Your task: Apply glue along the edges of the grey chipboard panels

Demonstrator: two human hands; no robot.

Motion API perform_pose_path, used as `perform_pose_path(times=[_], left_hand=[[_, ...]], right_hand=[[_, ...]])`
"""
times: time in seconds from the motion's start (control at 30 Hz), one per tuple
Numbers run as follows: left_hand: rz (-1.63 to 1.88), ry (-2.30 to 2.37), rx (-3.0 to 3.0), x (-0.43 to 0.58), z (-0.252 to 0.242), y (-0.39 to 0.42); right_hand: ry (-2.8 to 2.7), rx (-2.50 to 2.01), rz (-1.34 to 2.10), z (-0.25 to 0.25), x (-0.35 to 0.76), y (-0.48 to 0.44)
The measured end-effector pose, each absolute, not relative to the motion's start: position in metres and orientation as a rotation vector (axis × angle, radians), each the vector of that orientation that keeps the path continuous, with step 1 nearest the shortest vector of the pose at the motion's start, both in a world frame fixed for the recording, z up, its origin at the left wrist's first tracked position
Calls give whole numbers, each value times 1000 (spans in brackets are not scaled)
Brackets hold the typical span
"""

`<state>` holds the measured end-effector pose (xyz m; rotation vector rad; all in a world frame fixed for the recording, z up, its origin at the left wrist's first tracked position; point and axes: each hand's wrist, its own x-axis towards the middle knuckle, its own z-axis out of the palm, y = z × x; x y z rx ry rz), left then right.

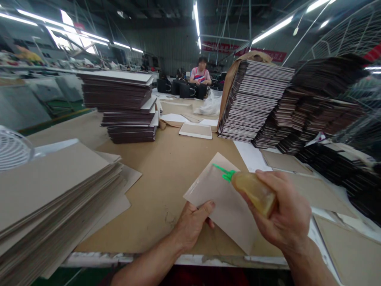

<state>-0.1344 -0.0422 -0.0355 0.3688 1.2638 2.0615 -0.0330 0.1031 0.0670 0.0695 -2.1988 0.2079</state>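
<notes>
Head view: left hand [192, 222] pinches near-left edge of beige board [229, 210], thumb on top. Right hand [287, 210] wrapped round amber squeeze bottle [253, 188]; green nozzle [228, 174] angled over board's far corner, contact unclear. Board over brown tabletop [157, 186], near front edge, right of loose board pile [74, 169]. Beyond: dark-edged stack [119, 95] left, taller stack [253, 101] right. Farthest: co-worker [201, 74].

We can read almost nothing for certain. Between twelve and one o'clock, a red banner [220, 47] hangs at the back with pale lettering too small and blurred for us to make out. Between one and two o'clock, a second red banner [269, 55] bears pale characters; we take the last for 上, but cannot be sure.
</notes>
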Motion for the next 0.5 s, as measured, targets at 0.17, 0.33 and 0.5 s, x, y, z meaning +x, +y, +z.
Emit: perform_pose_path(times=[0.17,0.33,0.5], left_hand=[[2066,1242,352,-134,-35,-43],[2066,1260,342,-134,-37,-42],[2070,1262,340,-133,-35,-42]], right_hand=[[-2324,246,285,67,-34,104],[-2270,163,251,70,-33,106],[-2270,159,234,72,-33,112]])
